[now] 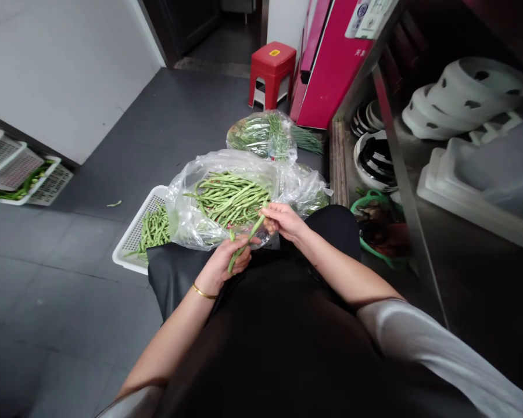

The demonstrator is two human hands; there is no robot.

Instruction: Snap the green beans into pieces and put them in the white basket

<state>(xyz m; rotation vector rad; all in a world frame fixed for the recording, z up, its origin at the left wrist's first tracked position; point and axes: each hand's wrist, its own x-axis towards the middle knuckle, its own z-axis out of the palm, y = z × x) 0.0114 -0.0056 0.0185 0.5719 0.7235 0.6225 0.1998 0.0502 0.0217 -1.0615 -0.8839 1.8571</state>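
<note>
One green bean, two hands, low over the floor

From where I stand, I see someone in dark clothing with pale sleeves bent over a heap of greens. A single green bean (255, 227) runs slantwise between the hands, in front of the lap. The right hand (283, 219) has its fingers pinched close on the upper end; the left hand (234, 256) has its fingers curled around the lower part, with another bit of green poking up beside the thumb. A gold bracelet (204, 292) circles the left wrist.

Just past the hands, a clear plastic bag (181, 217) gapes open, full of long beans (233, 197) lying mostly crosswise. Against its left side stands a white basket (122, 256) with short bean pieces (154, 227) inside, partly covered by the bag. Two more bags sit close by: a bulging one (257, 134) behind, and another (309, 188) to the right, its contents hard to make out. A bundle of thin green stalks (307, 140) lies beside the rear one.

A red stool (272, 61) stands farther back, next to a pink cabinet (331, 81). Over on the left, white crates (17, 165) are stacked by the wall, and one stray green scrap (114, 204) lies on the grey floor (74, 244).
</note>
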